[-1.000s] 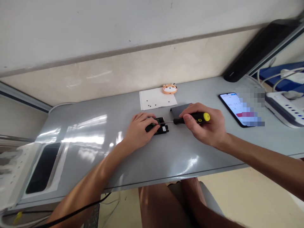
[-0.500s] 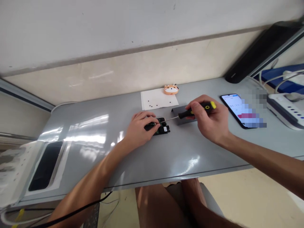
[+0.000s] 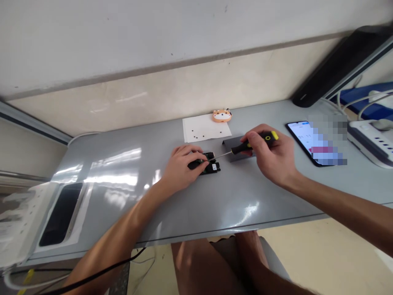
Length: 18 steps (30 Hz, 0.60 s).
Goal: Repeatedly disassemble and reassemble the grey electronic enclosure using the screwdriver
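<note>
My left hand (image 3: 187, 166) grips a small dark circuit board assembly (image 3: 211, 168) lying on the grey table. Its fingers cover the left part of the board; green board and a white label show at the right. My right hand (image 3: 270, 153) is wrapped round the black and yellow handle of a screwdriver (image 3: 245, 146). The shaft slants down to the left, its tip at the board beside my left fingertips. Whether the tip sits in a screw is too small to tell. A dark grey cover-like piece (image 3: 235, 153) lies partly behind the screwdriver.
White paper (image 3: 202, 125) behind the board carries several tiny dark screws (image 3: 196, 137) and an orange animal-faced case (image 3: 222, 116). A lit phone (image 3: 302, 139) and a white power strip (image 3: 374, 141) lie at right. A dark phone (image 3: 63, 213) lies at left.
Both hands, the board and the screwdriver keep nearly the same places relative to each other. The whole view has shifted very slightly.
</note>
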Each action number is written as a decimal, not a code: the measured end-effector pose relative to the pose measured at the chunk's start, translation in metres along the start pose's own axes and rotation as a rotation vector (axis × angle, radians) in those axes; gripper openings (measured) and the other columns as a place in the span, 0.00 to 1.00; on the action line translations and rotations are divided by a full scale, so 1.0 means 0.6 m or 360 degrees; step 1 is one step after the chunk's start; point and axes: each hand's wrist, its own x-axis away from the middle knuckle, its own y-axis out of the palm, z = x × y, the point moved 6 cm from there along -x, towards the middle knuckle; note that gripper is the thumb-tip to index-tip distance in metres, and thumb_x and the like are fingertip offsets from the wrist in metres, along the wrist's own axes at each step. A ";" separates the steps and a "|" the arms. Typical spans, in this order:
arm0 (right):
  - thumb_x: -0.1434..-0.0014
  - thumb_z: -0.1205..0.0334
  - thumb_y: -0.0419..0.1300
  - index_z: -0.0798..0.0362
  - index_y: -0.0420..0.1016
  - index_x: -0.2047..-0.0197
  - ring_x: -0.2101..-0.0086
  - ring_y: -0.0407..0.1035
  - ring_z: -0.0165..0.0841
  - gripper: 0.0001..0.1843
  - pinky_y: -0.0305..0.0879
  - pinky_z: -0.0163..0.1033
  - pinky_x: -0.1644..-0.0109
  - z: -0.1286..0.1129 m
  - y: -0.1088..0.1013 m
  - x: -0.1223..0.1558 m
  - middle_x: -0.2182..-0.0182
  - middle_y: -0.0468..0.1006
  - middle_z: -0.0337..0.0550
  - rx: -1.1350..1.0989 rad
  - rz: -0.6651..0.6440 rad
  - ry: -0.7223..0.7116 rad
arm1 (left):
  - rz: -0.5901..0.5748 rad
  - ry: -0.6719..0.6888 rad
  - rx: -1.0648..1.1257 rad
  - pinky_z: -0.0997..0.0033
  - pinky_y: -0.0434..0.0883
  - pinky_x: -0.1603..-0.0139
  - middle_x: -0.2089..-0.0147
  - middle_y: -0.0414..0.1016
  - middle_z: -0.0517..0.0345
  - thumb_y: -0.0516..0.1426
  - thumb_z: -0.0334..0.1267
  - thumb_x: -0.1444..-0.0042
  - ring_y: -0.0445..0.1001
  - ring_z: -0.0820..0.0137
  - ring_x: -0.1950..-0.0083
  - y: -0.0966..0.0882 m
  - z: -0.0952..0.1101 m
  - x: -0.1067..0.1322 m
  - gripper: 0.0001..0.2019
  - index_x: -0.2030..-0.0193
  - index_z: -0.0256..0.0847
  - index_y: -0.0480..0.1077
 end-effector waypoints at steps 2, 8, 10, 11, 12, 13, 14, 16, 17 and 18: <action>0.32 0.47 0.68 0.47 0.78 0.70 0.76 0.74 0.33 0.18 0.75 0.40 0.74 0.002 0.001 -0.001 0.73 0.78 0.40 -0.0009 -0.0004 0.0002 | -0.0005 -0.0021 -0.0005 0.50 0.71 0.31 0.47 0.84 0.57 0.65 0.39 0.30 0.82 0.62 0.44 0.000 -0.002 0.000 0.03 0.57 0.48 0.82; 0.33 0.51 0.68 0.47 0.77 0.70 0.75 0.74 0.32 0.15 0.77 0.38 0.73 0.005 0.004 -0.005 0.73 0.79 0.39 -0.0057 -0.0008 0.0055 | -0.0028 -0.0084 0.0074 0.50 0.71 0.31 0.45 0.84 0.57 0.66 0.38 0.31 0.82 0.62 0.43 0.005 -0.004 0.000 0.03 0.57 0.48 0.83; 0.33 0.52 0.68 0.48 0.77 0.70 0.75 0.74 0.32 0.15 0.78 0.38 0.72 0.005 0.005 -0.007 0.73 0.79 0.39 -0.0057 -0.0014 0.0081 | -0.0067 -0.0132 0.0122 0.50 0.71 0.30 0.44 0.84 0.56 0.66 0.39 0.31 0.81 0.61 0.41 0.007 -0.005 -0.001 0.02 0.56 0.48 0.83; 0.33 0.51 0.68 0.48 0.76 0.70 0.75 0.74 0.32 0.15 0.78 0.38 0.71 0.005 0.005 -0.008 0.72 0.79 0.39 -0.0044 -0.0024 0.0085 | -0.0088 -0.0159 0.0133 0.49 0.70 0.29 0.42 0.84 0.56 0.66 0.39 0.31 0.81 0.60 0.39 0.007 -0.006 -0.001 0.03 0.54 0.49 0.83; 0.32 0.51 0.68 0.48 0.76 0.69 0.74 0.74 0.32 0.16 0.78 0.38 0.71 0.004 0.006 -0.009 0.72 0.79 0.39 -0.0024 -0.0036 0.0081 | -0.0113 -0.0184 0.0134 0.48 0.69 0.28 0.39 0.83 0.55 0.67 0.41 0.32 0.80 0.59 0.37 0.007 -0.007 -0.001 0.05 0.51 0.49 0.83; 0.32 0.49 0.67 0.49 0.76 0.69 0.74 0.75 0.32 0.16 0.78 0.38 0.71 0.003 0.007 -0.010 0.72 0.79 0.40 0.0000 -0.0048 0.0071 | -0.0138 -0.0201 0.0127 0.47 0.68 0.27 0.37 0.82 0.54 0.68 0.42 0.33 0.78 0.57 0.34 0.006 -0.008 -0.002 0.09 0.48 0.50 0.82; 0.32 0.48 0.67 0.49 0.76 0.68 0.73 0.75 0.32 0.17 0.78 0.38 0.71 0.003 0.008 -0.011 0.71 0.80 0.40 0.0025 -0.0060 0.0058 | -0.0166 -0.0209 0.0113 0.46 0.66 0.25 0.34 0.81 0.53 0.69 0.44 0.34 0.76 0.56 0.31 0.006 -0.009 -0.002 0.13 0.44 0.50 0.81; 0.31 0.46 0.67 0.49 0.77 0.68 0.73 0.75 0.32 0.19 0.77 0.38 0.71 0.003 0.010 -0.012 0.71 0.80 0.40 0.0068 -0.0076 0.0042 | -0.0235 -0.0189 0.0076 0.44 0.63 0.23 0.30 0.78 0.52 0.70 0.46 0.36 0.73 0.54 0.28 0.006 -0.009 -0.002 0.22 0.37 0.50 0.77; 0.32 0.45 0.67 0.49 0.77 0.67 0.74 0.74 0.32 0.19 0.75 0.37 0.72 0.003 0.011 -0.011 0.72 0.79 0.40 0.0086 -0.0087 0.0043 | -0.0270 -0.0167 0.0054 0.43 0.62 0.22 0.29 0.77 0.51 0.71 0.47 0.37 0.73 0.53 0.27 0.007 -0.008 -0.002 0.25 0.35 0.50 0.76; 0.32 0.44 0.67 0.49 0.77 0.67 0.74 0.73 0.32 0.19 0.74 0.37 0.73 0.004 0.013 -0.010 0.73 0.78 0.39 0.0101 -0.0100 0.0049 | -0.0306 -0.0141 0.0032 0.43 0.61 0.22 0.28 0.76 0.51 0.71 0.48 0.37 0.73 0.52 0.27 0.009 -0.007 -0.002 0.26 0.34 0.50 0.75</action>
